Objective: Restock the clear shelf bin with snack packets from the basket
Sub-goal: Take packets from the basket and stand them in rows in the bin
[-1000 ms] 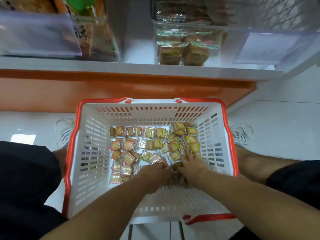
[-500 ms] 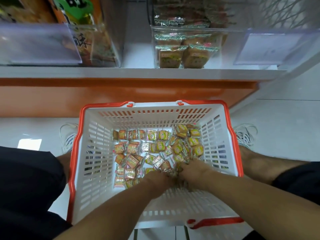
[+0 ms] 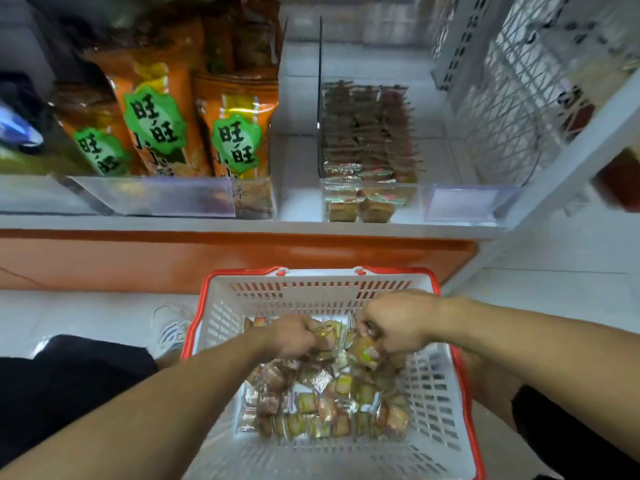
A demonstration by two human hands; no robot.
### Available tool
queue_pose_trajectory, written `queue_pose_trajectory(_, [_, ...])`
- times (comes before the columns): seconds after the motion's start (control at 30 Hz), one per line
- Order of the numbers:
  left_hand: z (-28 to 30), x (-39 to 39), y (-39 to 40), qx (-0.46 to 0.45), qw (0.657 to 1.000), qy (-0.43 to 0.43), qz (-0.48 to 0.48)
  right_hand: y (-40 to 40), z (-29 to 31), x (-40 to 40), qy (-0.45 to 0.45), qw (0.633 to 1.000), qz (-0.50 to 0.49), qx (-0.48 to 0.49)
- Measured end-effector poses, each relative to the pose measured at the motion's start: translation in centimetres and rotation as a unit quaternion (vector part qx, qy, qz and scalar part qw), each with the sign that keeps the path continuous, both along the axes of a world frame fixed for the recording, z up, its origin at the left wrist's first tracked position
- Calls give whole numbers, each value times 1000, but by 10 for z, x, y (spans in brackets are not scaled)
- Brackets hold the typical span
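From the head view, my left hand (image 3: 292,336) was curled in a tight grip round a bunch of packets (image 3: 327,336), held above the pile in the basket (image 3: 221,313). My right hand (image 3: 398,323) was just beside it, fingers clamped on more packets (image 3: 363,351) that hung under the fist. Both fists were over the far half of the basket, which sat on the floor (image 3: 554,299) between my knees. The loose packets (image 3: 322,407) lay heaped across the basket's bottom. Up on the shelf (image 3: 242,226), the clear bin (image 3: 367,199) stood right of centre, partly filled with rows of the same small packets. Left of it, well apart, 3 orange bags (image 3: 235,133) stood upright in another clear bin (image 3: 156,199). A white shoe (image 3: 171,329) showed just left of the basket.
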State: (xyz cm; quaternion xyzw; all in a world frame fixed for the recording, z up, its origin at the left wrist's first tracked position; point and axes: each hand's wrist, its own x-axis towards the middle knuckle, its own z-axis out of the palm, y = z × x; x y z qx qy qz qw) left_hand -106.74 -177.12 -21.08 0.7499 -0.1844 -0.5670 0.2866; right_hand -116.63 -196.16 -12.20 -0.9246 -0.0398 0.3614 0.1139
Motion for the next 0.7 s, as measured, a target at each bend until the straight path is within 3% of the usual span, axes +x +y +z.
queue_pose_trajectory(0.13, [89, 15, -15, -124, 989, 56, 61, -12, 111, 10, -114, 987, -67, 91])
queue_pose_trajectory(0.2, [134, 17, -19, -185, 977, 69, 82, -12, 152, 11, -189, 941, -153, 236])
queue_pose_trajectory(0.23, [153, 17, -20, -213, 968, 80, 102, -11, 164, 10, -213, 893, -209, 336])
queue_pose_trajectory(0.33, [188, 13, -22, -269, 936, 146, 173, 0, 175, 13, -167, 684, -364, 609])
queue_pose_trajectory(0.37, [192, 12, -24, -283, 923, 173, 194, 4, 173, 17, -155, 636, -389, 648])
queue_pose_trajectory(0.43, [197, 7, -25, -317, 885, 225, 254, 11, 168, 25, -153, 572, -426, 684])
queue_pose_trajectory(0.57, [197, 6, -34, -357, 806, 285, 376, 11, 157, 40, -180, 532, -489, 668])
queue_pose_trajectory(0.7, [203, 15, -40, -357, 812, 258, 383, 10, 148, 47, -199, 518, -506, 660])
